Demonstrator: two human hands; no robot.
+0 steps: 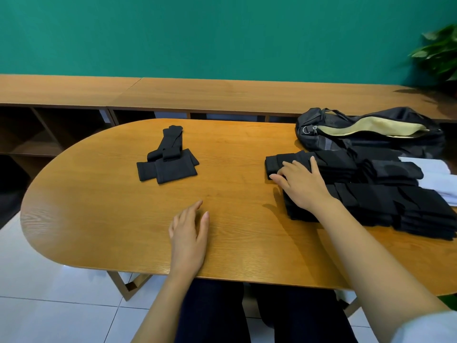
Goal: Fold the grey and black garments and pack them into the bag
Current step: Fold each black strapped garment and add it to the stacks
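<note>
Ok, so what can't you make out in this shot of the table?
1. Black fabric bag with pale lining: the head view shows only a slit of lining; its own flap hides the contents.
2. Piles of black folded garments: the right edge cuts them off; dark layers merge, so the count is unclear.
3. White cloth: cut by the right edge, partly hidden by the piles.
4. Right hand: its palm covers the fabric beneath.

I can read no text, number or brand from my head view. The bag (326, 142) carries a small tag by its zip, too blurred to make out. The folded black garments (376, 196) just beside the bag show plain cloth.
</note>
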